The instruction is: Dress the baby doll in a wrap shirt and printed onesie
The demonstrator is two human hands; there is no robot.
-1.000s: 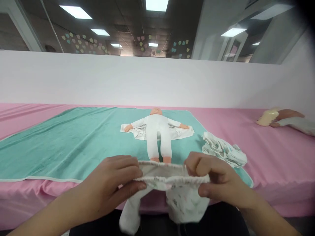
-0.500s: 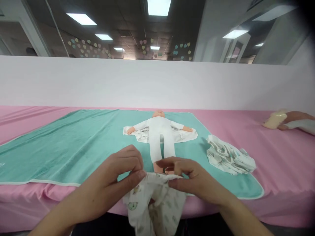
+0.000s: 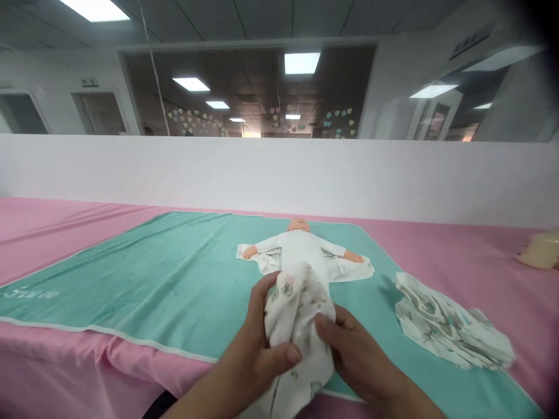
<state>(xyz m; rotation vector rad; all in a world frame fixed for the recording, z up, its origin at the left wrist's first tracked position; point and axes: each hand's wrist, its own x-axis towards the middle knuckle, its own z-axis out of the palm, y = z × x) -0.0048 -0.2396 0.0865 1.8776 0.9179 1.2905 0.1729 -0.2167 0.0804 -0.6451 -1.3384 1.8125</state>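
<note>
Left hand (image 3: 259, 343) and right hand (image 3: 356, 352) hold the near garment (image 3: 297, 323) between partly closed fingers; uneven pulling could twist its bunched folds.

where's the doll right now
In the head view, the doll lies near the centre on the green blanket, partly hidden behind the printed cloth held between the left hand and right hand.

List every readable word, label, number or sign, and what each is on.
White lettering on the green mat: blurred, perhaps "Snoa Ho".
Small sign above a left doorway: too small to read.
Dark panel, upper right: too blurred to read.
Held garment: no legible words.
</note>
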